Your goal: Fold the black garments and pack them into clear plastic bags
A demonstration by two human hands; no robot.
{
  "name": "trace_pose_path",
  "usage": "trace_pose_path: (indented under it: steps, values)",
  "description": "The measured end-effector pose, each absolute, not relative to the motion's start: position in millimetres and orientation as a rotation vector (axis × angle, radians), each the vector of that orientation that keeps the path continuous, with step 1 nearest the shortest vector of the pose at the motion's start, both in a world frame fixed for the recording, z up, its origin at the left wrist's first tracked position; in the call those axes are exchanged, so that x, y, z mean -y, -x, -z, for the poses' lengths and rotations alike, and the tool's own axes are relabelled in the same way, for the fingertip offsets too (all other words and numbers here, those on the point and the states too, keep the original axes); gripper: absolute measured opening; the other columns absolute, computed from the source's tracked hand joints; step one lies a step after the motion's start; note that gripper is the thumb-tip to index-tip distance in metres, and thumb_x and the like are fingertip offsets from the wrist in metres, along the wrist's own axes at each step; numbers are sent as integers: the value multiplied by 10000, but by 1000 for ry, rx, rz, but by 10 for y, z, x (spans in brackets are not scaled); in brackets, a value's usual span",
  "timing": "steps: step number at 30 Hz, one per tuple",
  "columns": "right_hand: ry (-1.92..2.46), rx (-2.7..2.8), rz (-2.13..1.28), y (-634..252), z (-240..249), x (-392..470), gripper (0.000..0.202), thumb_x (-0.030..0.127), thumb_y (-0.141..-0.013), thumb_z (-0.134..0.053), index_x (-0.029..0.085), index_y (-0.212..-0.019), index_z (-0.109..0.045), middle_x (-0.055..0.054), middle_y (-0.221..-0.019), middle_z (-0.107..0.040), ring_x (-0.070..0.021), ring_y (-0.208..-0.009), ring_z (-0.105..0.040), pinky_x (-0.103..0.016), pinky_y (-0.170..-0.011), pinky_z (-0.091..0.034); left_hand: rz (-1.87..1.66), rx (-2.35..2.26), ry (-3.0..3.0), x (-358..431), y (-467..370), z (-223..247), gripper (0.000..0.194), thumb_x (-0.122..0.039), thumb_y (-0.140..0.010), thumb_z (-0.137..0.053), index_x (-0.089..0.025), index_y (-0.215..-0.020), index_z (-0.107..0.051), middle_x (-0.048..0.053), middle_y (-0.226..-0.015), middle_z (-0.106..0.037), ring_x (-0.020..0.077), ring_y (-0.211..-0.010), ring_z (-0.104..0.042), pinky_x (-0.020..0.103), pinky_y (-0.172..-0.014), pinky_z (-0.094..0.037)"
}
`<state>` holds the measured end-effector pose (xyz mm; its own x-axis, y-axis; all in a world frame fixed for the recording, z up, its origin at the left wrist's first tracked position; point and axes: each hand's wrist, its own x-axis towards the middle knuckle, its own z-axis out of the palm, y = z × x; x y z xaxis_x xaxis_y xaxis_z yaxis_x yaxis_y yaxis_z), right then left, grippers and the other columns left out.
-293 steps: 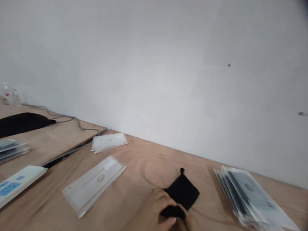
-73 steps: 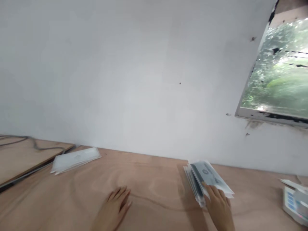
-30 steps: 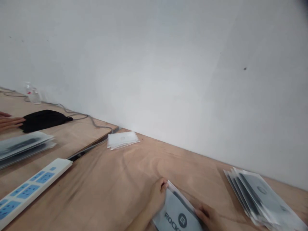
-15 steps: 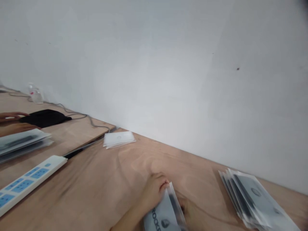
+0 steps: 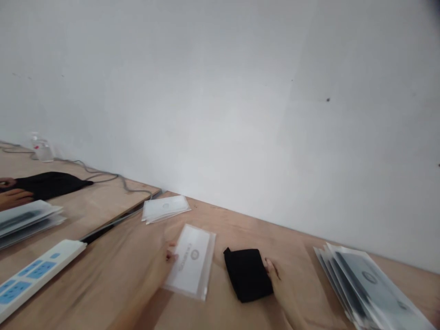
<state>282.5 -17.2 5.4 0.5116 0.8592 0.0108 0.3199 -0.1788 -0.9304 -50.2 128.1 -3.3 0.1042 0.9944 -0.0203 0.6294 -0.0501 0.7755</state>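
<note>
My left hand pinches the left edge of a flat, frosted plastic zip bag printed with a round logo and lettering. The bag looks pale, with no dark content showing through. In my right hand is a folded black cloth item, gripped at its right edge with the thumb on top. A small tab sticks out at its upper left corner. A narrow gap of table lies between the bag and the black cloth.
Several filled frosted bags are stacked at right. Pale bags lie near the wall. A power strip is at left. Beyond it are a co-worker's hands on black cloth, more bags and a clear bottle.
My hands were together on a grey-looking printed bag. Now they are apart, with a pale bag in the left and the black cloth item in the right. The view has shifted slightly.
</note>
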Motion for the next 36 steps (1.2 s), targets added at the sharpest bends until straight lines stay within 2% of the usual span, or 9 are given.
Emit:
trace_pose_path:
  steps: [4, 10, 13, 16, 20, 23, 28, 32, 36]
  values:
    - [1853, 1179, -617, -2830, -210, 162, 228, 441, -650, -558, 223, -584, -569, -47, -611, -618, -257, -674, -594, -364, -670, -430, -762, -1696, -1913, -1412, 687, -226, 421, -134, -750, -478, -101, -1169, -494, 151, -1019, -617, 346, -1016, -573, 534, -900, -394]
    - [1705, 1582, -723, -2571, -968, 218, 145, 344, -693, -558, 239, -596, -535, 41, -568, -531, -158, -610, -513, -252, -595, -379, -661, -837, -2305, -953, -274, -989, 447, -247, -728, -655, -265, -1169, -582, 37, -1275, -547, 237, -1192, -470, 365, -1040, -317]
    - [1575, 1696, -843, -2575, -1285, 230, 189, 384, -762, -531, 227, -706, -621, 14, -680, -622, -167, -691, -564, -254, -634, -414, -421, -366, -2192, -860, -810, -1272, 670, -335, -607, -784, -249, -1226, -541, 13, -1097, -637, 217, -1032, -562, 307, -896, -431]
    - [1539, 1680, -958, -2852, -1268, 235, 242, 403, -741, -608, 220, -891, -662, -5, -798, -692, -184, -774, -619, -268, -676, -450, -217, -400, -2115, -1001, -992, -1262, 409, -399, -572, -795, -185, -897, -672, -41, -731, -639, 149, -680, -582, 208, -593, -433]
    - [1683, 1626, -901, -3529, -986, 267, 226, 405, -581, -728, 189, -622, -676, -8, -631, -682, -205, -645, -625, -278, -577, -448, -314, -610, -2173, -1382, -832, -1115, 231, -343, -589, -767, -159, -652, -642, -63, -561, -555, 119, -543, -512, 193, -490, -352]
    - [1793, 1445, -558, -3965, -995, 298, 247, 443, -591, -687, 197, -596, -658, -20, -596, -656, -224, -653, -607, -317, -625, -450, -575, -779, -2216, -1609, -744, -1215, 154, -262, -626, -719, -159, -649, -607, -56, -570, -527, 132, -577, -504, 207, -530, -367]
    - [1769, 1090, -29, -4196, -1283, 487, 383, 505, -681, -565, 235, -933, -667, -48, -959, -700, -257, -919, -621, -371, -861, -447, -1052, -868, -2249, -1620, -740, -1524, 85, -189, -801, -528, -182, -865, -584, 28, -905, -590, 177, -883, -547, 288, -810, -417]
    - [1694, 1194, -8, -4095, -821, 727, 278, 410, -703, -556, 267, -896, -697, -46, -989, -711, -273, -1023, -616, -409, -980, -417, -1018, -832, -2337, -1338, -621, -1215, 129, -108, -766, -525, -198, -817, -602, 35, -932, -628, 193, -973, -562, 330, -912, -399]
    - [1803, 1356, -216, -3975, 140, 878, 266, 326, -696, -514, 291, -828, -743, -68, -959, -739, -287, -963, -667, -398, -875, -525, -742, -865, -2431, -997, -445, -535, 204, -51, -679, -540, -210, -745, -649, 24, -904, -684, 215, -951, -608, 422, -966, -375]
